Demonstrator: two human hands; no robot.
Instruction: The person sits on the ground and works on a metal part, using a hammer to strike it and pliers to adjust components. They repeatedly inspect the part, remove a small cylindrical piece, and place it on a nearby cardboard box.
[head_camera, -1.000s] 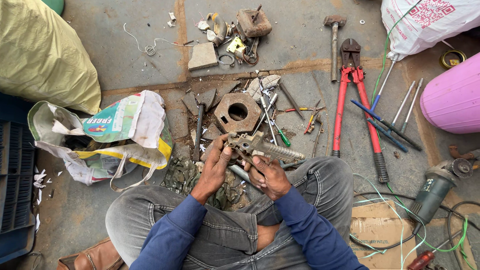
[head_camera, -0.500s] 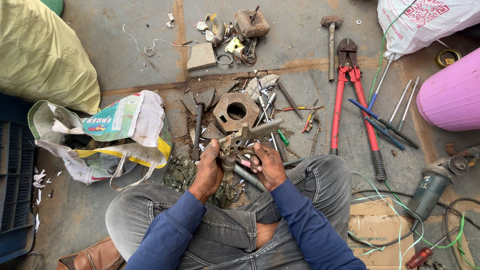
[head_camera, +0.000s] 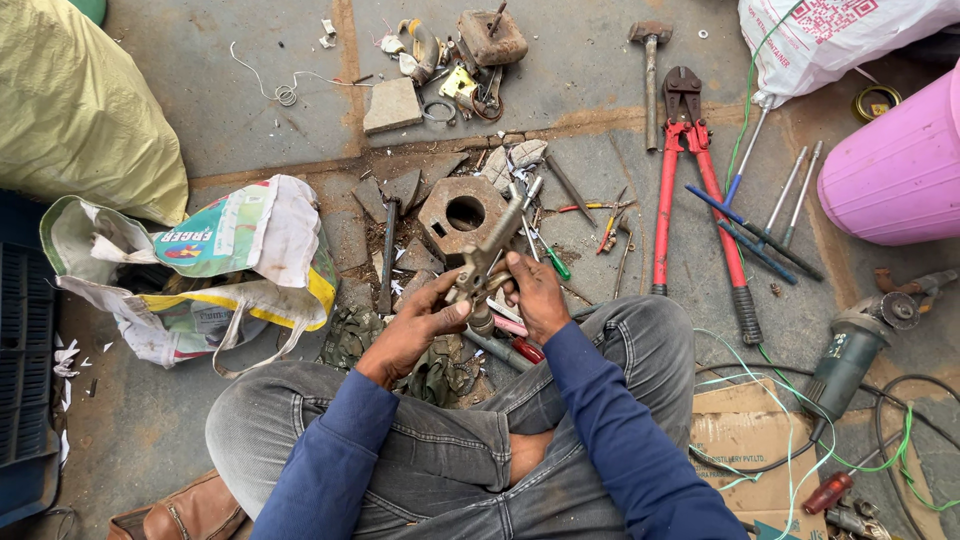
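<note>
Both hands locked on a scrap tap fitting, mid-teardown by the look of it

The left hand (head_camera: 420, 325) is wrapped around the lower body of a tarnished brass tap fitting with a long grey metal stem (head_camera: 490, 262), and the right hand (head_camera: 535, 295) is closed on it from the other side, fingers pinching near the middle joint. So the fitting sits right between the two grips, held up over the lap, stem tilted up and away toward the rusty octagonal metal block with a round hole (head_camera: 462, 212) on the ground just beyond. I'd guess this is the twisting-apart stage; the next move probably needs a firm counter-hold from the left while the right turns. Red-handled bolt cutters (head_camera: 690, 190) lie well off to the right, untouched.
</note>
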